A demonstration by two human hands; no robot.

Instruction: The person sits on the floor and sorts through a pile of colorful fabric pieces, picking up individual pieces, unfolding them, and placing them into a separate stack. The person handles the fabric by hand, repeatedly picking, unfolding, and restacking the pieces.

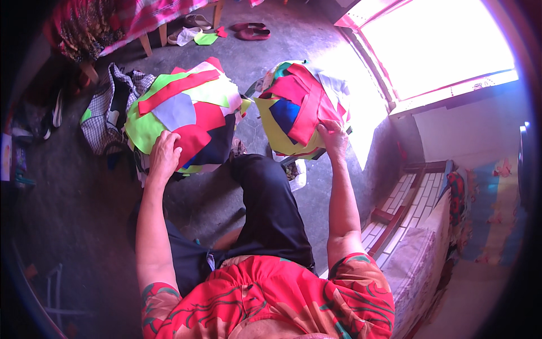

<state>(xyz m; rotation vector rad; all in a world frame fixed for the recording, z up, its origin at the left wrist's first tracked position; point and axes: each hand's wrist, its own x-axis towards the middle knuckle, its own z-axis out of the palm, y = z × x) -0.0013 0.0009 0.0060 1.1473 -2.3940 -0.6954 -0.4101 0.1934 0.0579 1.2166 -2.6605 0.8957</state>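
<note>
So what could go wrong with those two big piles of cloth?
The heaped right pile of red, yellow and blue cloth pieces sits high under the right hand, so loose pieces might slide onto the grey concrete floor. The left pile of green, red and grey cloth pieces could spill too if the left hand pushes it.

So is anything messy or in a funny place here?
Yes. Both fabric-scrap piles are jumbled: the left hand rests on the left pile, the right hand on the right pile. A green scrap lies loose on the floor beside the red slippers.
</note>
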